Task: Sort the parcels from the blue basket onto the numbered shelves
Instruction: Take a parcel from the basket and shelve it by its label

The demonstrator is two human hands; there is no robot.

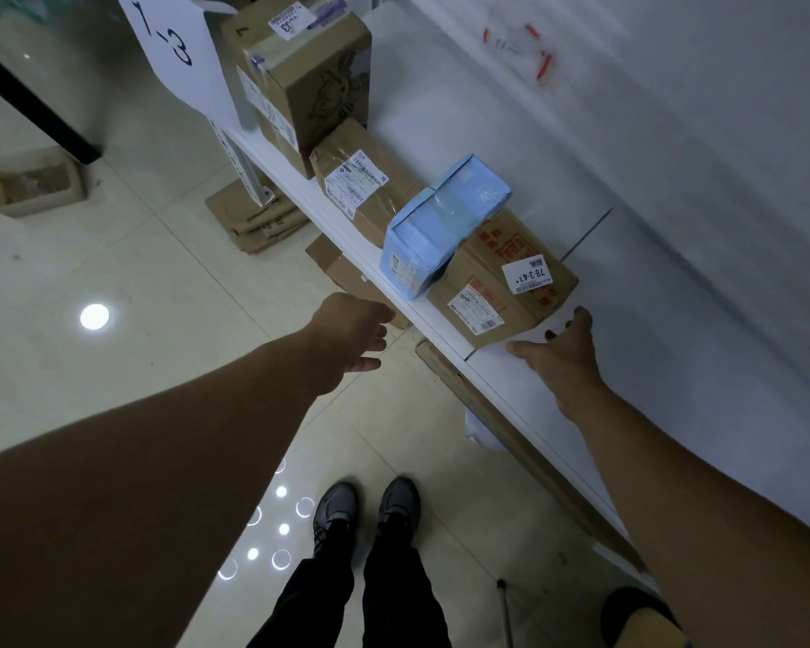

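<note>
A brown cardboard parcel (503,278) with a white label reading 78-3-43 lies on the white shelf (557,404). A light blue box (433,231) leans on its left end. My right hand (564,355) rests on the shelf with its fingers spread, the fingertips touching the brown parcel's near end. My left hand (354,339) hovers in front of the shelf edge with relaxed fingers and holds nothing. Further left on the shelf sit a flat brown parcel (361,180) and a tall cardboard box (300,72). The blue basket is out of view.
A white sign (171,44) marked 1-3 stands at the shelf's left end. Flattened cardboard (258,222) lies on the tiled floor under the shelf. A small tray (31,182) sits on the floor at left. My feet (368,509) stand close to the shelf.
</note>
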